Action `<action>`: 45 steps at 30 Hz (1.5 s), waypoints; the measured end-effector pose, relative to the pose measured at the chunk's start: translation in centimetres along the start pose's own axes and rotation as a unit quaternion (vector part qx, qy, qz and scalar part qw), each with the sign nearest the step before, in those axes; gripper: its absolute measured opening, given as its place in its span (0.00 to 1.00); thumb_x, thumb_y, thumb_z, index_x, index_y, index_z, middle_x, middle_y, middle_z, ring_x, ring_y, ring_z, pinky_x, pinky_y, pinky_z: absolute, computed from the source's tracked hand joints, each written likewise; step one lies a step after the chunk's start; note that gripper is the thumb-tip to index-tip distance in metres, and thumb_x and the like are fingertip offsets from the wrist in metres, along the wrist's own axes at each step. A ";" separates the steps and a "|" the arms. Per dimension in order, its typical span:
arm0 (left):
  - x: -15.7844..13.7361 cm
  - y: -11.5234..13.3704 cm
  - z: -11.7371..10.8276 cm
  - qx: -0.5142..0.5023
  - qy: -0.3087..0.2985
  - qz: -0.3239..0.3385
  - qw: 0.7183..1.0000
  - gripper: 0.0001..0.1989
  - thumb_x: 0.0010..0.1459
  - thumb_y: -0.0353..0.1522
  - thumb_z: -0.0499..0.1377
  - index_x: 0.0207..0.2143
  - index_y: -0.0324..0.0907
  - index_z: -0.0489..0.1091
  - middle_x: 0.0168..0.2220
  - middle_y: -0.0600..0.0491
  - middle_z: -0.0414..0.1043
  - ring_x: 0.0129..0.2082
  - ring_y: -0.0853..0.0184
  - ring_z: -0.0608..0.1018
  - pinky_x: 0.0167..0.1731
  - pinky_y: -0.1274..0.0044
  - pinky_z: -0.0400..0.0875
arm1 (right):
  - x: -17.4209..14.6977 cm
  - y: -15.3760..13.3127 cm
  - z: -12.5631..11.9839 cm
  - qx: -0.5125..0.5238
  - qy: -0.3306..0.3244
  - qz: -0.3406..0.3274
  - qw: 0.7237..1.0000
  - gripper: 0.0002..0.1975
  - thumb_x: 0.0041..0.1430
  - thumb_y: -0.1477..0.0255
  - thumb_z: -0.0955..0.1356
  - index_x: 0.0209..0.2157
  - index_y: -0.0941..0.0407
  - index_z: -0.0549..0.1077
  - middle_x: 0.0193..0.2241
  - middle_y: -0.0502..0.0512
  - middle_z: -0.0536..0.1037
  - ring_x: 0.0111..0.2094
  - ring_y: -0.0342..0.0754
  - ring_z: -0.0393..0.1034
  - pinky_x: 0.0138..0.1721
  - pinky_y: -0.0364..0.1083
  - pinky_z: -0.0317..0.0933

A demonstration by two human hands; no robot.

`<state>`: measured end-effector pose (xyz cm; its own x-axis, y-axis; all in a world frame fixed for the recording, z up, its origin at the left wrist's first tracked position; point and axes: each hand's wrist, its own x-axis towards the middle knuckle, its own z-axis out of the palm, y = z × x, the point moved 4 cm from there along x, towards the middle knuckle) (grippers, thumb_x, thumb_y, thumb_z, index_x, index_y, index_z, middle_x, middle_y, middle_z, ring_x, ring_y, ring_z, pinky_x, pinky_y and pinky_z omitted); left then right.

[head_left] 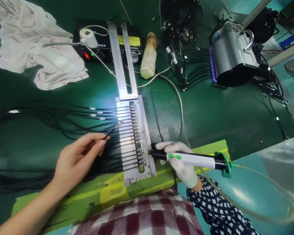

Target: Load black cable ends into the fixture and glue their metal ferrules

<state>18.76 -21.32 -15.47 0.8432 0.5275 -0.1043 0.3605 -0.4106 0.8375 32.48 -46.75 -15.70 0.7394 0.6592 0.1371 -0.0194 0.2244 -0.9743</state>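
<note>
Between its thumb and fingers, my bare left hand pinches a thin black cable. At the cable's raised end is a small metal connector, which shows over the left side of the metal fixture. My right hand, in a white glove, is wrapped round a glue syringe with a white label and a green cap. The syringe's tip points left at the fixture's right part, close to the row of cable ends. Several black cables lie side by side across the fixture.
Behind the fixture stands a black control box with lit switches. A white cloth lies at the left, a brush beside the box. Farther right is a curved metal lamp housing with cables under it. A hose trails from the syringe.
</note>
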 end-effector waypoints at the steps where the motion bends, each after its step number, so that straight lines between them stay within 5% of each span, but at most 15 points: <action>1: 0.1 -0.2 0.2 -0.010 -0.001 -0.015 1.000 0.12 0.61 0.42 0.57 0.42 0.46 0.71 0.26 0.58 0.71 0.24 0.72 0.72 0.27 0.80 0.68 | 0.0 -0.2 0.2 -0.033 -0.010 -0.017 0.999 0.08 0.60 0.68 0.70 0.41 0.55 0.75 0.44 0.59 0.79 0.35 0.50 0.78 0.32 0.48 0.76; 4: 0.5 -0.3 0.5 0.005 0.004 -0.016 1.000 0.13 0.63 0.42 0.55 0.44 0.45 0.71 0.27 0.58 0.70 0.23 0.73 0.71 0.27 0.81 0.67 | 0.3 -0.9 0.8 -0.125 -0.037 -0.085 0.988 0.10 0.57 0.72 0.70 0.42 0.55 0.75 0.44 0.60 0.80 0.44 0.54 0.77 0.42 0.52 0.75; 9: 0.7 0.2 0.8 0.101 0.027 0.039 0.994 0.12 0.63 0.42 0.53 0.42 0.45 0.71 0.26 0.59 0.71 0.22 0.75 0.71 0.22 0.84 0.63 | 0.6 -1.3 1.5 -0.220 -0.062 -0.183 0.956 0.15 0.53 0.74 0.69 0.44 0.53 0.72 0.43 0.57 0.81 0.41 0.51 0.79 0.39 0.47 0.76; 24: 0.9 -0.8 1.3 0.114 0.027 0.053 0.992 0.09 0.64 0.39 0.54 0.42 0.48 0.70 0.27 0.60 0.72 0.23 0.74 0.73 0.25 0.83 0.65 | 0.5 -1.2 1.7 -0.315 -0.061 -0.184 0.929 0.13 0.52 0.72 0.69 0.42 0.51 0.70 0.41 0.56 0.82 0.37 0.50 0.80 0.35 0.47 0.72; 45: 1.0 -0.7 1.2 0.121 0.041 0.050 0.991 0.11 0.63 0.40 0.54 0.43 0.46 0.71 0.27 0.60 0.73 0.24 0.75 0.74 0.27 0.83 0.67 | 0.6 -1.5 1.7 -0.293 -0.075 -0.171 0.938 0.10 0.51 0.73 0.68 0.38 0.52 0.70 0.38 0.57 0.82 0.35 0.49 0.80 0.33 0.45 0.71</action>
<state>19.80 -21.45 -16.80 0.8477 0.5298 0.0253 0.3700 -0.6247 0.6876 31.81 -45.46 -13.82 0.5315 0.7241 0.4396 0.6069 0.0365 -0.7939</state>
